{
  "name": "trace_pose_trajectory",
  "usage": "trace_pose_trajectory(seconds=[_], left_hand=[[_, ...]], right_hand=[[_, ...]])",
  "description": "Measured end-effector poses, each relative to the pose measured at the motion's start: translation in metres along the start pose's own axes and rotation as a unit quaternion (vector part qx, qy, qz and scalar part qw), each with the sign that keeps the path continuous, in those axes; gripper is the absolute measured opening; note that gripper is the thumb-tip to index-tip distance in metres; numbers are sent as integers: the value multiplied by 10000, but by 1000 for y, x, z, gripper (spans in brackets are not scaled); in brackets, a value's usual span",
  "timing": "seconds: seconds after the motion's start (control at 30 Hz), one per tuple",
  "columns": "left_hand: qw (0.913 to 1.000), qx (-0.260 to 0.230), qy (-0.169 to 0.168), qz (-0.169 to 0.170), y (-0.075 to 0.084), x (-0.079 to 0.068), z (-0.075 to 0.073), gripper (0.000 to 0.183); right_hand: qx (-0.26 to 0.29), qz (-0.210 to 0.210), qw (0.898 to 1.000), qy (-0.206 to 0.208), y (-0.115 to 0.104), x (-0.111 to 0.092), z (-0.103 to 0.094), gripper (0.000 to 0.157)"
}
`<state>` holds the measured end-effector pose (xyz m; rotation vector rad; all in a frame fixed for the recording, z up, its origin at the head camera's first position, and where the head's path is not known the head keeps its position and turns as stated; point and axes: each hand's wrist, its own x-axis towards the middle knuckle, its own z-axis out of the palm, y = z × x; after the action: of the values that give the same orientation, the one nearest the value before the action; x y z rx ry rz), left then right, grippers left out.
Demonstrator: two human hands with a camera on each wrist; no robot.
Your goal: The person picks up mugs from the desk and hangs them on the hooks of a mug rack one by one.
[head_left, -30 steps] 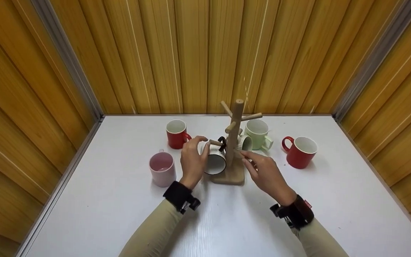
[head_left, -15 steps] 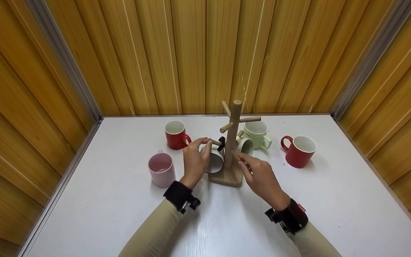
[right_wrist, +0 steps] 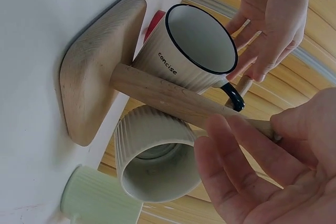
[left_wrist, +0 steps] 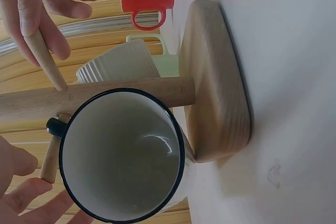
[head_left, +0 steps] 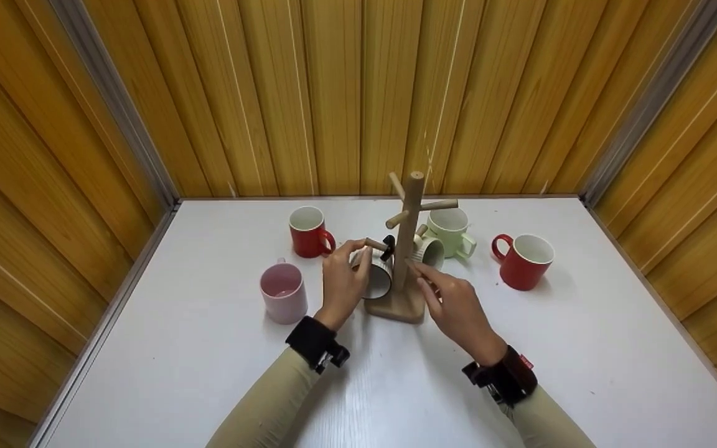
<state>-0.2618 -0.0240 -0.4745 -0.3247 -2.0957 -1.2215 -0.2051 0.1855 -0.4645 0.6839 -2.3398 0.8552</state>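
Note:
A wooden mug tree [head_left: 407, 233] stands mid-table, several pegs on its post. A white mug with a dark rim [left_wrist: 121, 161] and dark handle hangs on a lower left peg [head_left: 375, 244]; "concise" is printed on its side. My left hand [head_left: 341, 283] pinches that peg's outer end by thumb and fingertips, beside the mug. Over on the right, my right hand [head_left: 458, 311] pinches another lower peg [left_wrist: 46, 62] between thumb and index finger, other fingers loosely bent. Behind the post hangs a cream ribbed mug [right_wrist: 152, 124], mouth tipped toward the right hand's side.
A pink mug [head_left: 284, 298] and a red mug [head_left: 307, 233] stand on the left. Behind the tree is a pale green mug [head_left: 450, 236], and another red mug [head_left: 525, 264] stands right. Wood-patterned walls [head_left: 333, 93] enclose the white table [head_left: 209, 373] at back and sides.
The mug tree has turned slightly, its base and front upper peg shifting a little left. My right hand has moved slightly left with the peg; the left hand has shifted slightly right.

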Motion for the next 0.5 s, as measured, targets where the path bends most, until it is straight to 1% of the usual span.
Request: trace_pose_trajectory(seconds=[0.1, 0.2, 0.27, 0.37, 0.43, 0.5], left_hand=[[9999, 50, -88, 12, 1, 0, -2, 14], [9995, 132, -288, 15, 2, 1, -5, 15], [9985, 225, -499, 8, 4, 1, -10, 17], [9952, 384, -903, -18, 6, 2, -18, 23], [9917, 561, -1158, 32, 7, 3, -25, 27], [9885, 802, -1275, 153, 6, 4, -31, 30]], right_hand=[[19, 21, 10000, 22, 1, -1, 1, 31], [15, 14, 10000, 2, 2, -1, 1, 31], [30, 17, 10000, -61, 3, -2, 0, 32], [82, 61, 9998, -196, 4, -1, -3, 32], [136, 113, 9994, -299, 6, 0, -6, 33], [189, 155, 9989, -403, 7, 0, -9, 34]])
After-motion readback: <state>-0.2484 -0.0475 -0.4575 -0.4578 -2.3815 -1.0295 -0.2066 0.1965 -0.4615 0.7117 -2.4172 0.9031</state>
